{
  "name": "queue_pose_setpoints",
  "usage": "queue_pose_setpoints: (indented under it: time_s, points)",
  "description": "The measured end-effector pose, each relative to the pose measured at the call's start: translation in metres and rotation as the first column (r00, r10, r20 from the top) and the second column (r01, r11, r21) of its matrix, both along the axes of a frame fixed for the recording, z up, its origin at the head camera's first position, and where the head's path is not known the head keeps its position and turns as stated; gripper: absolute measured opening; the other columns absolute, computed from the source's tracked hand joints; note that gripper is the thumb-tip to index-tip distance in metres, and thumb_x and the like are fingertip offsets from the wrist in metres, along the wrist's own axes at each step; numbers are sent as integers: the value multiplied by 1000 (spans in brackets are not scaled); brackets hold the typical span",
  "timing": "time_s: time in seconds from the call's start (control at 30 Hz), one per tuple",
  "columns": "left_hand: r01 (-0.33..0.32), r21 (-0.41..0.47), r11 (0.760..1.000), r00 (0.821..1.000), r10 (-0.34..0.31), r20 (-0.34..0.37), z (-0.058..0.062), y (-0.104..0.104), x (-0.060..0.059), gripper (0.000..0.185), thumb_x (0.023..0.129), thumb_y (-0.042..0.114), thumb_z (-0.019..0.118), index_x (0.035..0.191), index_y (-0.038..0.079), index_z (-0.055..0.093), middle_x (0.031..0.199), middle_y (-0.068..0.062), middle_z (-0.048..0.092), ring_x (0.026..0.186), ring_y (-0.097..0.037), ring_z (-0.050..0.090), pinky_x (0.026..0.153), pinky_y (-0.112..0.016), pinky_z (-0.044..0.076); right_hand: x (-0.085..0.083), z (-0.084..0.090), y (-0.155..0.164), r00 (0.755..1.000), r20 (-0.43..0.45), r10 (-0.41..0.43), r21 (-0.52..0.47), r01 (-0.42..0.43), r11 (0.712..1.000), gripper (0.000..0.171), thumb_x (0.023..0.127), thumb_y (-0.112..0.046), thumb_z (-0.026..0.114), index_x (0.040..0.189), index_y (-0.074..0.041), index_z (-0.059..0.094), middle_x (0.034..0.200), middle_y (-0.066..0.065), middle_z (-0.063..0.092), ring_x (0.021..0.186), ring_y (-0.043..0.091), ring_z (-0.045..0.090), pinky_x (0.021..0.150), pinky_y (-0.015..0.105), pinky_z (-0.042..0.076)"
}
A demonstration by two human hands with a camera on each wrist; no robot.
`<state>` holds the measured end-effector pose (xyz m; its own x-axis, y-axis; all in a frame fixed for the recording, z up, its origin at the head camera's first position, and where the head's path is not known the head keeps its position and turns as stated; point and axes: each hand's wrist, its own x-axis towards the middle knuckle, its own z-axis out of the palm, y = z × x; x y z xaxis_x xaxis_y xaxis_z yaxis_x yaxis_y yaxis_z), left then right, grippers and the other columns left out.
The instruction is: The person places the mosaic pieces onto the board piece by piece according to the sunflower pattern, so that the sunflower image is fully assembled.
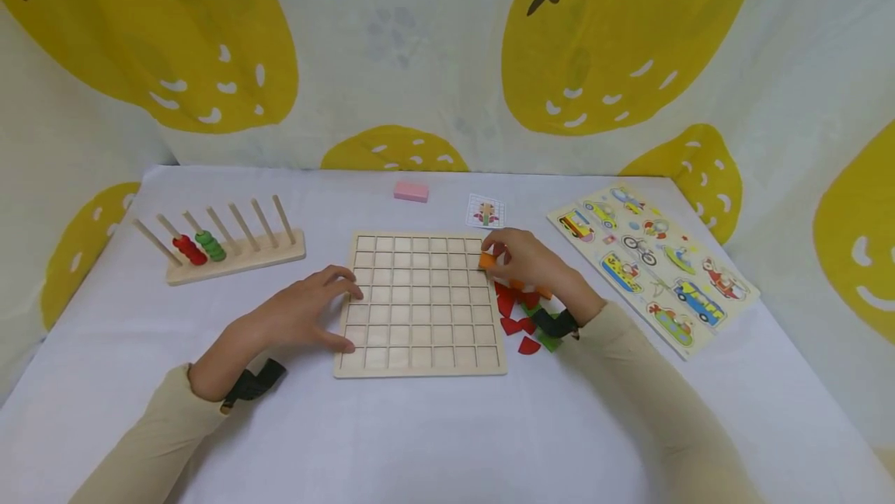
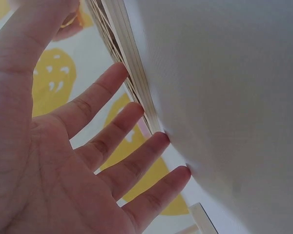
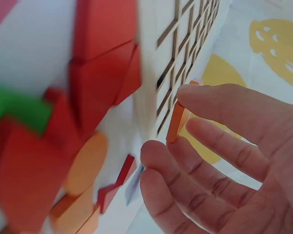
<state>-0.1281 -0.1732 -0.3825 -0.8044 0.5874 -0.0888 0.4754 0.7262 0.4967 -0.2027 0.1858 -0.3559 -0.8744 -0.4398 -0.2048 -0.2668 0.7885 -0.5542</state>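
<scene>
An orange block [image 3: 177, 121] is pinched between thumb and fingers of my right hand [image 1: 520, 255], over the right edge of a wooden grid board [image 1: 412, 302]. The board's square cells hold no pieces. My left hand [image 1: 308, 314] lies at the board's left edge with fingers spread, its fingertips right at the rim in the left wrist view. Below the right hand, red pieces [image 1: 510, 325], green pieces [image 1: 548, 341] and orange pieces [image 3: 85, 163] lie in a loose pile, partly hidden by the wrist.
Behind the board are a pink block [image 1: 411, 191] and a small picture card [image 1: 485, 210]. A peg stand [image 1: 238, 255] with red and green beads stands at the left. A vehicle picture puzzle board [image 1: 653, 263] lies at the right. A patterned cloth [image 1: 419, 46] hangs behind the table.
</scene>
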Motion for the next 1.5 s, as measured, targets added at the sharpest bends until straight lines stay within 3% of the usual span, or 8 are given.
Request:
queue_pose_setpoints:
  time_s: [0.23, 0.43, 0.57, 0.9, 1.13, 1.5]
  points:
    - [6, -3, 1000, 1000, -6, 6, 0, 0, 0, 65, 72, 50, 83, 121, 15, 58, 138, -13, 45, 123, -40, 48, 97, -58, 41, -2, -5, -18, 998, 3, 59, -31, -59, 998, 33, 86, -10, 75, 116, -2, 63, 101, 12, 61, 83, 24, 56, 69, 27, 51]
    - [-7, -14, 1000, 1000, 7, 2, -1, 1, 0, 65, 71, 48, 84, 121, 15, 58, 139, -12, 45, 124, -39, 48, 99, -57, 41, -6, -7, -36, 981, -95, 168, -50, -173, 984, 28, 85, -8, 74, 111, 1, 64, 97, 13, 62, 84, 24, 56, 75, 31, 50]
    - [-9, -22, 1000, 1000, 9, 3, -1, 0, -1, 67, 71, 48, 84, 124, 15, 57, 140, -12, 44, 126, -38, 47, 100, -57, 40, -9, -8, -48, 974, -105, 203, -53, -209, 976, 27, 86, -8, 73, 110, 0, 64, 98, 13, 62, 86, 26, 56, 78, 33, 49]
    - [-3, -18, 1000, 1000, 2, -10, -1, 0, -1, 69, 71, 51, 83, 123, 15, 57, 138, -12, 45, 123, -39, 48, 97, -58, 42, -16, -15, -71, 978, -69, 196, -11, -198, 980, 24, 87, -13, 73, 110, -6, 66, 101, 8, 62, 84, 22, 53, 76, 30, 47]
    - [-5, -20, 1000, 1000, 5, -17, -1, -1, 0, 68, 71, 51, 83, 123, 15, 57, 138, -12, 45, 123, -38, 49, 98, -58, 41, -19, -14, -77, 970, -85, 226, 19, -226, 974, 14, 89, -13, 72, 101, -7, 70, 101, 7, 64, 83, 21, 53, 77, 29, 47]
    - [0, -10, 1000, 1000, 0, -15, 0, -1, -1, 69, 70, 51, 83, 123, 15, 57, 137, -12, 46, 123, -39, 49, 97, -58, 41, -24, -15, -85, 980, -45, 195, 27, -194, 981, 17, 90, -13, 70, 105, -7, 72, 107, 7, 65, 87, 22, 55, 81, 31, 49]
